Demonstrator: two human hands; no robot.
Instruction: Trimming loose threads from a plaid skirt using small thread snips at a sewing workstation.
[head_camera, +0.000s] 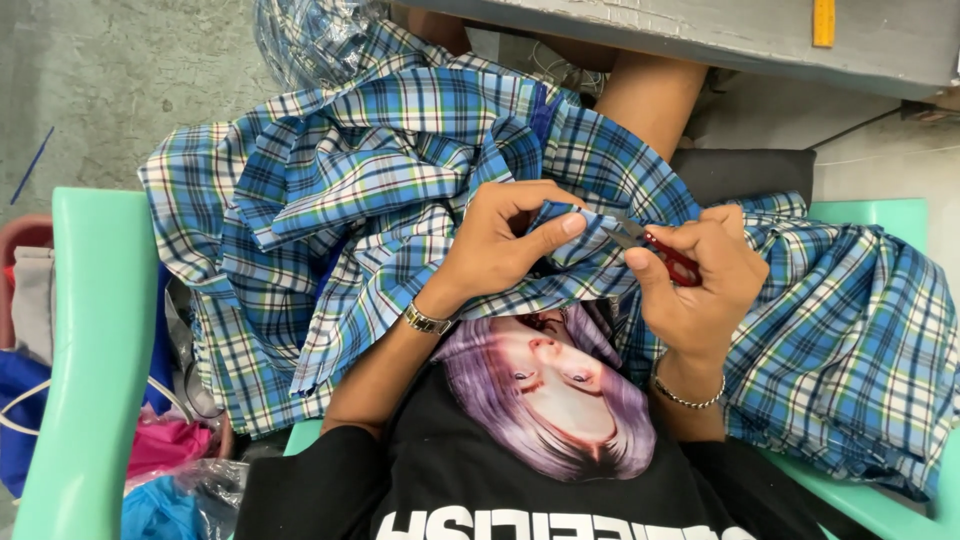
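A blue, white and yellow plaid garment (380, 180) is heaped over my lap and spills to both sides. My left hand (505, 240) pinches a fold of this cloth between thumb and fingers near the middle. My right hand (695, 275) holds small red-handled thread snips (655, 248), their metal tips pointing left at the pinched fold. Both wrists wear bracelets. I sit in a mint-green plastic chair (90, 350) and wear a black printed shirt.
A grey table edge (720, 30) with a yellow ruler (823, 22) runs along the top. Clear plastic wrap (310, 35) lies at the upper left. Pink, blue and grey cloth (165, 445) is piled at the lower left beside the chair. Concrete floor lies beyond.
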